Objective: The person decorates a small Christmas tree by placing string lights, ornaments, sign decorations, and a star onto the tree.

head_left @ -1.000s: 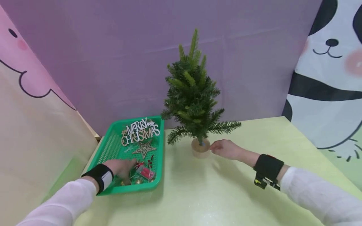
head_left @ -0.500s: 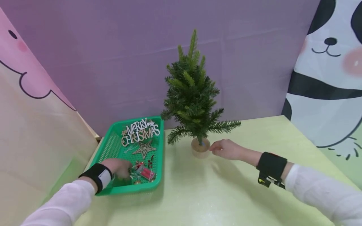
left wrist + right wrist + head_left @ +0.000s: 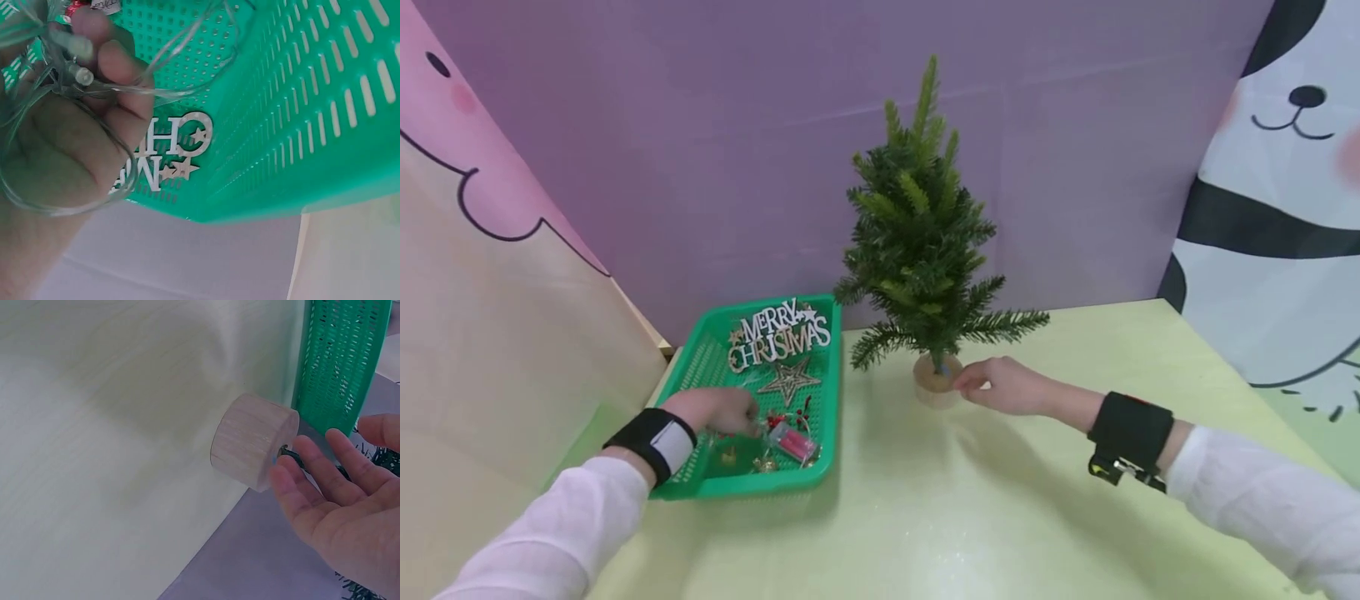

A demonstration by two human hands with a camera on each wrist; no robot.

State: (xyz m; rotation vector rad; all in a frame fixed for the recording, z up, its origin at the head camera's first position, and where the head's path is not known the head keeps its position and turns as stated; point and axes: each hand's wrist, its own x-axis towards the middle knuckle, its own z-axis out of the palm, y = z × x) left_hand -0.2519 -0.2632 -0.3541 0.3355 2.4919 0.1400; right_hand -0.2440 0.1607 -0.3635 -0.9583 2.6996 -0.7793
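Over the green basket (image 3: 831, 400), my left hand (image 3: 730, 410) holds a bundle of string lights (image 3: 81, 76) in its curled fingers. Clear wire loops hang around the palm, and small bulbs show between finger and thumb. A small artificial Christmas tree (image 3: 917, 242) stands upright on a round wooden base (image 3: 934, 392). My right hand (image 3: 1003, 386) is beside that base, its fingertips right at the top edge. In the right wrist view its fingers are loosely bent and grip nothing; the wooden base (image 3: 255, 442) lies just beyond them.
In the basket lie a "Merry Christmas" sign (image 3: 781, 335), a glittery star (image 3: 788, 381), a pink-red packet (image 3: 793, 442), red berries and small gold ornaments (image 3: 765, 464). A purple cloth (image 3: 737, 167) hangs behind the table (image 3: 940, 508), with a panda print at right.
My left hand has risen from the basket's near left corner, baring gold ornaments beneath it. The right hand has stayed at the tree's base. The head view has shifted slightly.
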